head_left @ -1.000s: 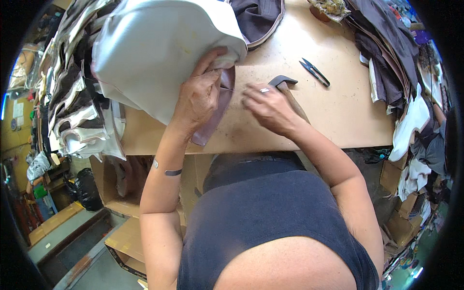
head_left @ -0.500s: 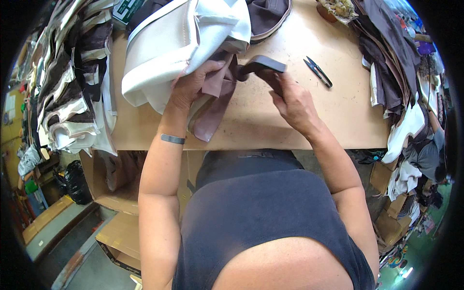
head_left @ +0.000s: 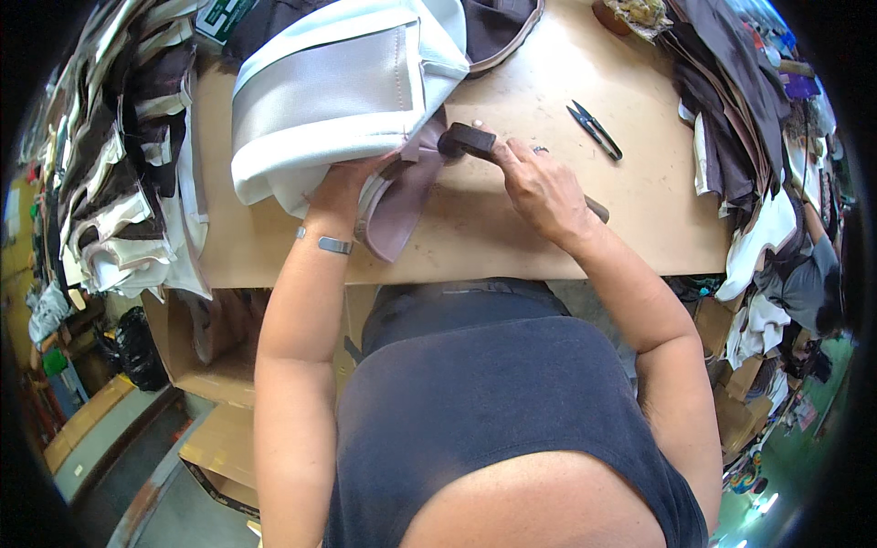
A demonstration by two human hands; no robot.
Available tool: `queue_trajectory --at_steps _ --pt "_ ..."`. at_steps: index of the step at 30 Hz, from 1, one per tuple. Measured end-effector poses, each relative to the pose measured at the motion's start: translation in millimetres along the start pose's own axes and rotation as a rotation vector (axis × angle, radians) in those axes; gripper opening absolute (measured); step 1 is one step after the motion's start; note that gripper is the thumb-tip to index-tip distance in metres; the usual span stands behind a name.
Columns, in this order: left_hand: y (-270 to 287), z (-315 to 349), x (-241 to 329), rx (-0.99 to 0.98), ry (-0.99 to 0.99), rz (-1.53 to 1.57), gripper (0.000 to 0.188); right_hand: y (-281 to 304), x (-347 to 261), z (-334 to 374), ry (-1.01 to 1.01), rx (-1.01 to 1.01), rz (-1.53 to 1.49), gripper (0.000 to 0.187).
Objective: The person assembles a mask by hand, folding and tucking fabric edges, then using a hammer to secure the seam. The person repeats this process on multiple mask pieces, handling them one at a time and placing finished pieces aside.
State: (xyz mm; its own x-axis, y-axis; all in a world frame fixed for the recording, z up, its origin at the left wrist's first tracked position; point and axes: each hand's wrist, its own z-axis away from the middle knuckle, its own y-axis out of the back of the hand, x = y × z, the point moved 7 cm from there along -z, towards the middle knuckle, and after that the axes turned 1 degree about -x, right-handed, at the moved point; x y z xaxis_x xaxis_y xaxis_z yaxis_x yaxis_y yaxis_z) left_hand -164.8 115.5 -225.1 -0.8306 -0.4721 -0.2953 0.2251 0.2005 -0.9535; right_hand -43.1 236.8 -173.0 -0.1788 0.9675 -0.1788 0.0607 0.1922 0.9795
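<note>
Table (head_left: 658, 228): the broad tan top in front of me, carrying everything I have within reach.
Left pile (head_left: 137, 183): dark and white cut cloth, layered at my left, apparently set aside so the middle is free for my arms.
Right pile (head_left: 722, 110): dark cloth along the other side, partly hanging over the near edge.
White sewn piece (head_left: 320, 91): bunched up just left of the table's middle, its grey panel facing up; it covers part of my hand.
Dark sewn piece (head_left: 498, 32): just beyond, at the top of the view.
Brownish-pink flap (head_left: 402, 210): hangs out from under the white, toward me, its upper end near the hammer.
Left hand (head_left: 356, 173): tucked beneath the white folds, probably steadying the work; my fingertips are hidden, so I can't tell how they grip.
Right hand (head_left: 545, 192): fingers wrapped round the hammer, close to its head, I'd say for control.
Hammer (head_left: 470, 139): dark head beside the flap; whether they touch is hard to judge.
Snips (head_left: 594, 131): lying beyond my right hand, handy yet out of the way.
Wrist cuff (head_left: 335, 245): on my left wrist.
</note>
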Motion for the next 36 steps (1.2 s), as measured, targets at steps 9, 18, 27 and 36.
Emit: queue_trajectory --at_steps 9,18,27,36 --pt "2 -2 11 0.109 -0.108 -0.394 0.052 -4 19 -25 -0.117 0.029 -0.033 0.056" --pt "1 1 11 0.126 -0.134 -0.452 0.054 9 9 -13 -0.084 0.059 -0.078 0.039" --pt "1 -2 12 0.144 -0.137 -0.475 0.056 20 5 -3 -0.027 0.218 -0.064 0.059" --pt "-1 -4 13 0.177 -0.136 -0.486 0.058 -1 -15 10 0.084 0.108 -0.019 0.058"
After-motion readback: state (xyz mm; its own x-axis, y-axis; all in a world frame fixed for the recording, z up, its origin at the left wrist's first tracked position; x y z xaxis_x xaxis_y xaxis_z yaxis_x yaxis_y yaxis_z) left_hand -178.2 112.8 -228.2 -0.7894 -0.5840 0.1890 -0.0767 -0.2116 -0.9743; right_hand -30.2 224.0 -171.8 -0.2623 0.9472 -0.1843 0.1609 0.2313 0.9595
